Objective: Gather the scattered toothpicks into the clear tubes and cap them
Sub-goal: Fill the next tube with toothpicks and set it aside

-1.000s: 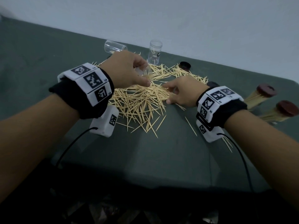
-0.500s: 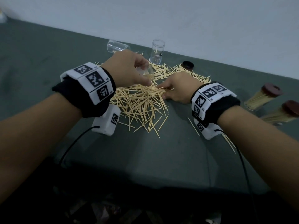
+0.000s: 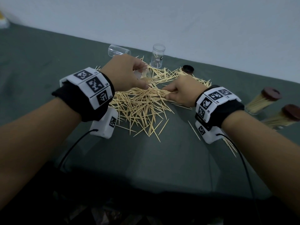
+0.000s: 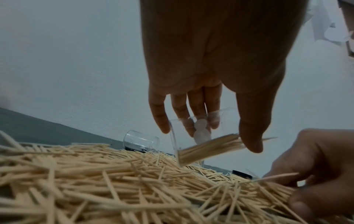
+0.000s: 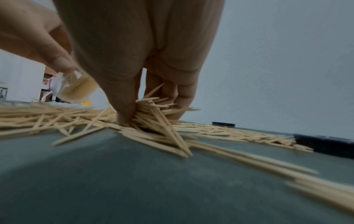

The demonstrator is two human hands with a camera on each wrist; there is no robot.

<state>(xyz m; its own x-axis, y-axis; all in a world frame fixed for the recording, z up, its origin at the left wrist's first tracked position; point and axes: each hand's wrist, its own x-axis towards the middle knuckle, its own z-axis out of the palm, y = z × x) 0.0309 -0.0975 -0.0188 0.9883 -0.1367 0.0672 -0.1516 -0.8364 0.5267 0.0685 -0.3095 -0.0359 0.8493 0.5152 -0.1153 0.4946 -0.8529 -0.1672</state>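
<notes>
A heap of pale wooden toothpicks [image 3: 142, 104] [image 4: 107, 174] lies scattered on the dark green table [image 3: 146, 159]. My left hand [image 3: 125, 73] [image 4: 210, 121] holds a clear tube [image 4: 201, 136] [image 5: 74, 89] tilted on its side just above the heap, partly filled with toothpicks. My right hand [image 3: 180, 91] [image 5: 145, 109] pinches a bunch of toothpicks between thumb and fingers at the right edge of the heap, close to the tube's mouth.
An empty clear tube [image 3: 119, 50] lies on its side at the back, and another [image 3: 157, 56] stands upright. A dark cap [image 3: 188, 69] lies behind the heap. Two filled, capped tubes [image 3: 263, 99] [image 3: 282, 117] lie at right. A few stray toothpicks [image 3: 194, 130] lie near my right wrist.
My right hand has slid left into the heap and closed on a bunch of toothpicks. My left hand still holds the tilted tube in about the same place.
</notes>
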